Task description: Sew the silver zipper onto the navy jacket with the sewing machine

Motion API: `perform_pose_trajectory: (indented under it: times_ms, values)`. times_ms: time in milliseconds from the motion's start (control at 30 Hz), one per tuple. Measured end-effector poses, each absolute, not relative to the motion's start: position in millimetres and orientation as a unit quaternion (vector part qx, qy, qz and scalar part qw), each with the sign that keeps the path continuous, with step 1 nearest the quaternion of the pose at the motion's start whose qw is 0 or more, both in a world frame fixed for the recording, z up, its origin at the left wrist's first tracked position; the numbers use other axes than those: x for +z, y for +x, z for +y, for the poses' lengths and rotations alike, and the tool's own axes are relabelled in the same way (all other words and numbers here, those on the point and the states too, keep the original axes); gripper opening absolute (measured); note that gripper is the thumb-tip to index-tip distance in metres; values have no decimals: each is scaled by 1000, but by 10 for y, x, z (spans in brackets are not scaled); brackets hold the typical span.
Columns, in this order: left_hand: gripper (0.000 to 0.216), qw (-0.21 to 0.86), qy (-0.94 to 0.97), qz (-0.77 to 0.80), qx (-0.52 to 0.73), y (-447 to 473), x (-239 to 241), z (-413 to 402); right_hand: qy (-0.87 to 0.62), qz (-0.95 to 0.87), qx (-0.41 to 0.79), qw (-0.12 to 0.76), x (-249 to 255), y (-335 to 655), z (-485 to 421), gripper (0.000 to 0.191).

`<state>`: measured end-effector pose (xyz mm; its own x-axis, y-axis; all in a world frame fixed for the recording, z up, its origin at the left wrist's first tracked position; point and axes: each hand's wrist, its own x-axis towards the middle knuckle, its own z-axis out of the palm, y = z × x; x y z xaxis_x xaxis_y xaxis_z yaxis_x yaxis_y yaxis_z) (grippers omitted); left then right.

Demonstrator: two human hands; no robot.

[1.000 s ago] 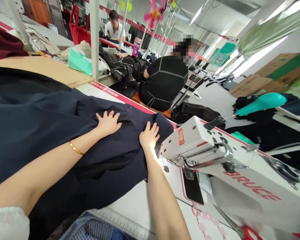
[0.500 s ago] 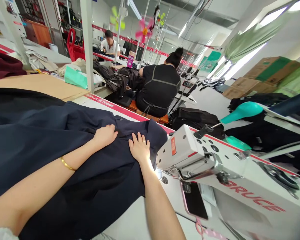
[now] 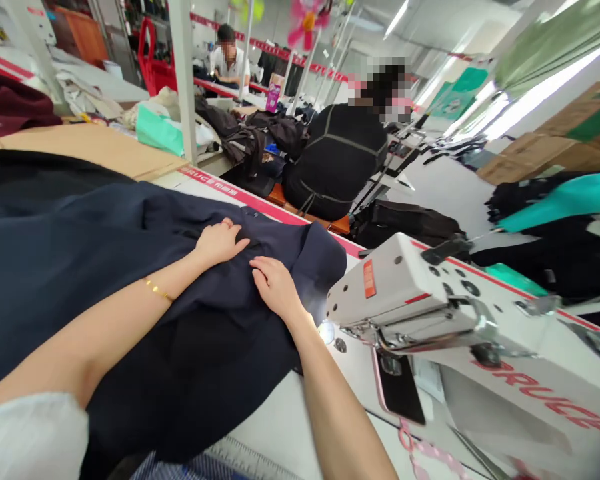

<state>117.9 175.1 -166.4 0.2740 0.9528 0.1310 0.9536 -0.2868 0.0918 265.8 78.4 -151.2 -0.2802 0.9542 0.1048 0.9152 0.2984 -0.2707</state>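
Note:
A dark navy garment lies spread over the white sewing table, its folds bunched around both hands. My left hand, below a gold bracelet, rests on the cloth with its thumb stretched away from the other fingers. Just right of it, my right hand lies on the same garment, fingers pointing left and slightly bent. Neither hand shows a clear grip on the fabric. A small dark button-like piece shows near the garment's far edge. The white sewing machine head stands right of my right hand, its lamp lit.
A phone lies under the machine arm, near a pink strap. A clear ruler is at the table's front edge. Cardboard lies at left beside a white post. A co-worker sits beyond the table.
My right hand has shifted left over the cloth, its fingers turning from forward and spread to leftward and closer together. My left thumb now extends farther out. The camera view has tilted down.

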Motion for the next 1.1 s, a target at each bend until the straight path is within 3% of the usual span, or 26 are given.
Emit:
perform_pose_trajectory:
  times_ms: [100, 200, 367, 433, 467, 633, 833, 1100]
  values:
    - [54, -10, -803, -590, -83, 1116, -1603, 1859, -423, -882, 152, 142, -1339, 2324, 206, 34]
    - [53, -20, -829, -554, -79, 1103, -1476, 1663, -347, -920, 155, 94, -1363, 2219, -461, 38]
    - [38, -81, -922, -377, -27, 1094, -1344, 516, -378, -916, 87, 102, -1775, 2470, -1077, 18]
    - [47, -118, -956, -268, 15, 940, -1413, 120, -398, -904, 69, 139, -1896, 2573, -1182, 17]
    - [50, -104, -952, -288, 25, 835, -1467, 5, -410, -896, 59, 160, -1930, 2612, -1227, 19]
    - [78, -131, -911, -377, 101, 381, -1652, 84, -475, -846, 4, 242, -1962, 2700, -1455, 26]
    - [67, -161, -906, -375, 115, 360, -1563, 165, -535, -788, -12, 303, -2093, 2611, -1638, 25]
    - [64, -38, -942, -332, 14, 306, -1676, 76, -553, -754, -37, 354, -2269, 2530, -1724, 22]
